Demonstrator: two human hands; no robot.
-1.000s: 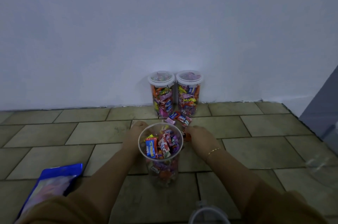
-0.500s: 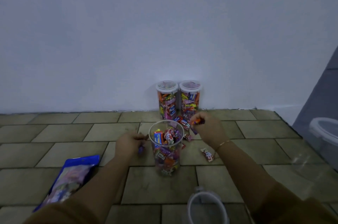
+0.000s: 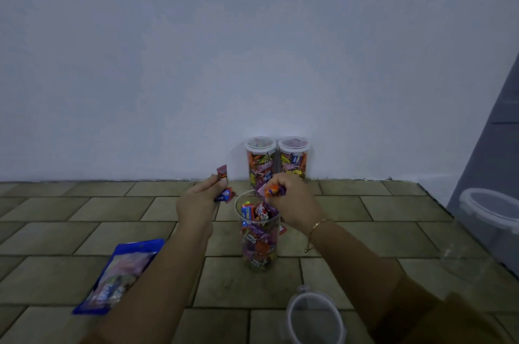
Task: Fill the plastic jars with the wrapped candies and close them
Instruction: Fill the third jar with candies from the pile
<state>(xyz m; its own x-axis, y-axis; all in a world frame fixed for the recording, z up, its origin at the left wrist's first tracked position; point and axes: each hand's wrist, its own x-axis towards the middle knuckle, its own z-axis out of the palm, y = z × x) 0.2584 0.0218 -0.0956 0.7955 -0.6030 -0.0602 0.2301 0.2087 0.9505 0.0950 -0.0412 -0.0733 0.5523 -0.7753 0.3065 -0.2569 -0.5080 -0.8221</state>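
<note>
My left hand (image 3: 198,200) pinches 2 wrapped candies (image 3: 223,183), 1 red, 1 blue, just left of the open jar's (image 3: 259,234) rim. My right hand (image 3: 292,203) curls round an orange candy (image 3: 271,191) over the jar's mouth. The jar stands mid-floor, nearly full. 2 closed, filled jars (image 3: 276,159) sit at the wall behind. A blue candy bag (image 3: 118,276) lies left; a loose lid (image 3: 314,315) lies at the near edge.

Open jar (image 3: 259,234) noted as clear smooth plastic, wrapped candies (image 3: 257,211) seen in glossy foil-like wrappers, blue bag (image 3: 118,276) recorded as shiny film, floor (image 3: 84,211) observed as matt tile, bracelet (image 3: 323,222) noted as bright metal.
</note>
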